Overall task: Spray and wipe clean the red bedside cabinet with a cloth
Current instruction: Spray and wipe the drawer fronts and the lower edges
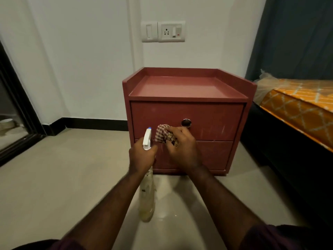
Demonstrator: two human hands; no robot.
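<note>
forearms (108, 204): two, bare | sleeves (281, 239): dark maroon, short

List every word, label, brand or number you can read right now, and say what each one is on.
No readable text in this view.
On the spray bottle: no legible label, only a dark speck on its clear body.
On the wall switch plate: no words, only a small red mark on one switch.
On the red cabinet and the checked cloth: no lettering.
</note>
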